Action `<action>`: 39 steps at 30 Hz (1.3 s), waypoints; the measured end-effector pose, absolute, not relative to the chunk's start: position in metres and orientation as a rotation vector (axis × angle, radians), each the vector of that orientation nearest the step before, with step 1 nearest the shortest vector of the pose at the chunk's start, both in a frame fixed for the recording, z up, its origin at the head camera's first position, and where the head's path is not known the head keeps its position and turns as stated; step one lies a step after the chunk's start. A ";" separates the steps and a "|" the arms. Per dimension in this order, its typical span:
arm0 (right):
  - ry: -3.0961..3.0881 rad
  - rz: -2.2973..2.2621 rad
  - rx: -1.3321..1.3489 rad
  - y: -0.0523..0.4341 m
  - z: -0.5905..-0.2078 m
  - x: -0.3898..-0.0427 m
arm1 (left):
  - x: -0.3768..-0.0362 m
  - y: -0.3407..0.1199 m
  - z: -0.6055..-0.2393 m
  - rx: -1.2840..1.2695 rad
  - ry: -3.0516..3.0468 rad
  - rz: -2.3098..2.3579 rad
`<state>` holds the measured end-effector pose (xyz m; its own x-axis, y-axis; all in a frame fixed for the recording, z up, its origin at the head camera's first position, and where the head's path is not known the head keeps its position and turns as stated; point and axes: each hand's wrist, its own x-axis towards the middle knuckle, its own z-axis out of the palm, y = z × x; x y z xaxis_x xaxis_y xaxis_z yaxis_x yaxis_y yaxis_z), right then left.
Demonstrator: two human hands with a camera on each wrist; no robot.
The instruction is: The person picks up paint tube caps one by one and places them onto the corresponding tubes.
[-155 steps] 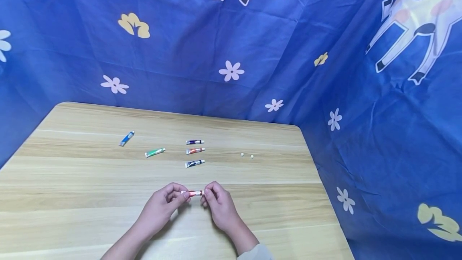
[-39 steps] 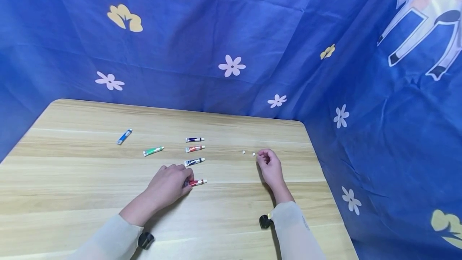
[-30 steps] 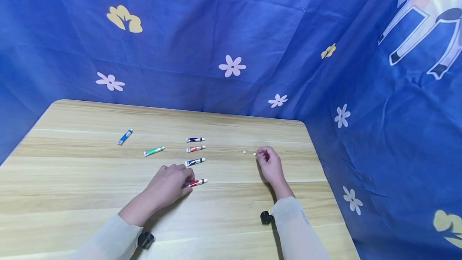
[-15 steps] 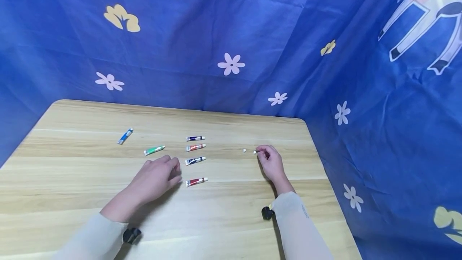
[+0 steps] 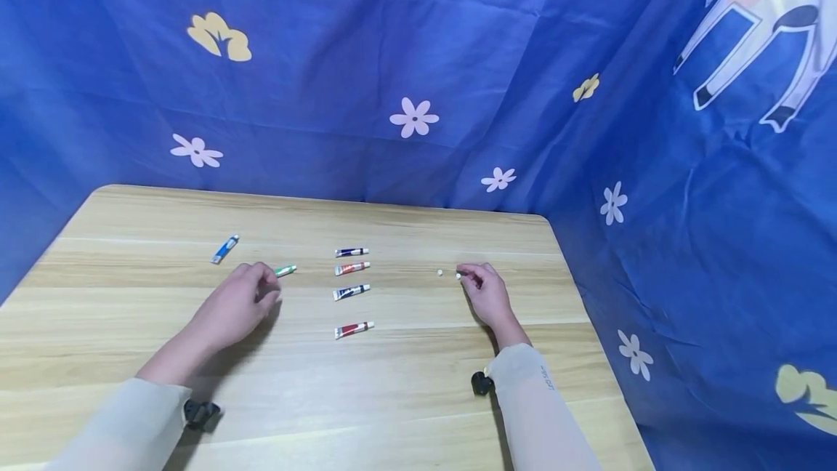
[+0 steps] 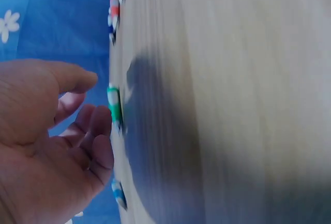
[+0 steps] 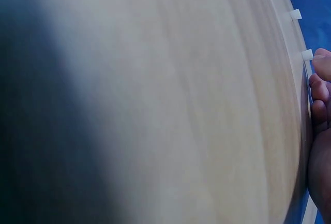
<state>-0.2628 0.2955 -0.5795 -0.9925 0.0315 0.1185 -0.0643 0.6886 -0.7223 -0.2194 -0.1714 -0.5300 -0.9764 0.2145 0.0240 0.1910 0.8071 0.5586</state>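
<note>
My left hand [image 5: 235, 304] hovers by the green paint tube [image 5: 285, 270] and partly covers it in the head view. In the left wrist view its fingers are loosely bent, with thumb and fingertips apart, and nothing shows between them. The red paint tube [image 5: 354, 330] lies alone nearer the person. On the right, my right hand [image 5: 489, 298] rests low over the table with bent fingers. Its fingertips are at a small white cap [image 7: 308, 55]; whether they pinch it is unclear. A second white cap [image 5: 439, 272] lies just left of it.
A dark purple tube [image 5: 352, 252], an orange-red tube [image 5: 352, 268] and a dark blue tube [image 5: 351, 292] lie in a column mid-table. Farther left is a bright blue tube [image 5: 225, 248]. A blue patterned curtain [image 5: 314, 115] hangs behind the wooden table [image 5: 418, 398].
Both hands held the red tube at first; it now lies below the column. My left hand has let go and moved left to the green tube. My right hand went to the caps.
</note>
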 end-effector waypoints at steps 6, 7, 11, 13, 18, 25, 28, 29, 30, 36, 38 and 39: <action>-2.802 1.182 0.001 0.295 -0.577 -0.262 | -0.230 -0.190 -0.533 0.266 2.985 0.921; -2.804 1.182 -0.002 0.295 -0.577 -0.262 | -0.231 -0.192 -0.534 0.261 2.988 0.917; -2.815 1.186 -0.021 0.295 -0.576 -0.262 | -0.236 -0.197 -0.534 0.253 2.989 0.897; -2.813 1.185 -0.020 0.295 -0.577 -0.263 | -0.238 -0.197 -0.535 0.265 2.983 0.891; -2.808 1.206 -0.030 0.294 -0.576 -0.264 | -0.245 -0.196 -0.536 0.304 2.969 0.865; -2.814 1.207 -0.034 0.295 -0.575 -0.263 | -0.251 -0.194 -0.537 0.342 2.972 0.779; -2.809 1.209 -0.032 0.294 -0.576 -0.262 | -0.249 -0.193 -0.538 0.357 2.980 0.721; -2.804 1.206 -0.028 0.294 -0.576 -0.263 | -0.249 -0.192 -0.538 0.361 2.983 0.708; -2.799 1.205 -0.025 0.294 -0.576 -0.263 | -0.248 -0.192 -0.538 0.365 2.985 0.698; -2.778 1.183 -0.016 0.293 -0.578 -0.264 | -0.249 -0.192 -0.541 0.374 2.993 0.675; -2.781 1.173 -0.022 0.292 -0.578 -0.264 | -0.249 -0.192 -0.542 0.371 2.987 0.670; -2.782 1.171 -0.024 0.292 -0.578 -0.264 | -0.249 -0.192 -0.542 0.369 2.984 0.667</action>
<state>-0.2641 0.2921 -0.5781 -0.9923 0.0622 0.1069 -0.0330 0.7000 -0.7134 -0.2495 -0.1919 -0.5419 -0.9694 0.2454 -0.0074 0.2189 0.8774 0.4268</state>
